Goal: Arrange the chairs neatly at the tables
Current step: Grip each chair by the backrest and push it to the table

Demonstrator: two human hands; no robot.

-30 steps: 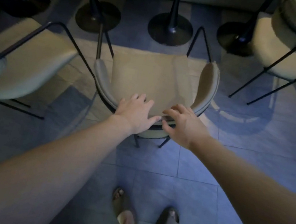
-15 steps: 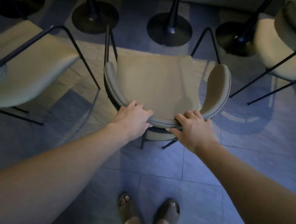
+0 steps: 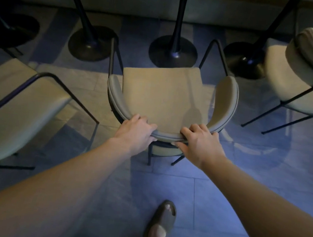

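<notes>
Gripping the curved backrest of the middle chair (image 3: pixel 165 98) from behind: left hand (image 3: pixel 134 133) and right hand (image 3: pixel 201 142) sit side by side on the rear of the rail, fingers curled over the top edge, thumbs under. Both grips closed on the backrest, firm by the look of it.

Chair stands on the tiled floor (image 3: pixel 221 192), seat facing the row of dark pedestal bases. Front legs flank the centre pedestal base (image 3: pixel 173 51); seat front is near it but apart. Worktop itself barely in view at the top edge, so whether the seat is tucked under it cannot be told.

Left neighbour chair (image 3: pixel 17 107) sits angled, seat turned off-line from the middle one. Right neighbour chair (image 3: pixel 299 75) is also turned, its back toward the camera's right. One sandalled foot (image 3: pixel 162 221) forward on the floor.

Judgement on progress: middle chair roughly squared to its pedestal, probably mid-push or close to final position. Left to do: seat it fully, then straighten both neighbours. Other chairs beyond the frame unknown. Task looks early to midway.
</notes>
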